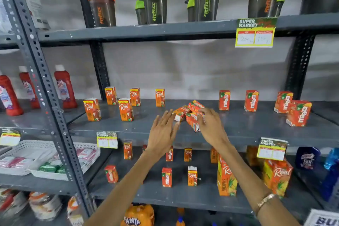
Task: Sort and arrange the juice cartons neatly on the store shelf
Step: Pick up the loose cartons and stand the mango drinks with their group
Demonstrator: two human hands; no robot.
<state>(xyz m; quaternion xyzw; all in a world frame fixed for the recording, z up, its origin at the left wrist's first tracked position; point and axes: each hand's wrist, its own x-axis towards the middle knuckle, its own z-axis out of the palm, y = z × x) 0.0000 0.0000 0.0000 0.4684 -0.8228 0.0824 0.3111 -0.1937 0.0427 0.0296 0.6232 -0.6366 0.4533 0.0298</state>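
On the middle grey shelf [238, 124], several small orange Real juice cartons [125, 109] stand upright at the left. Several red-orange Maaza cartons [298, 113] stand at the right. Between them lies a loose pile of tipped cartons [183, 111]. My left hand [163, 130] is open with its fingers spread, the fingertips at the pile's left end. My right hand [211, 124] curls over the pile's right side, with thumb and fingers around a lying carton [192, 124].
The shelf below holds scattered small cartons [166, 177] and large Real cartons [225, 178]. Shaker bottles [155, 2] stand on the top shelf. Ketchup bottles [65, 86] and white baskets [36, 154] fill the left rack. Price tags [255, 32] hang on the shelf edges.
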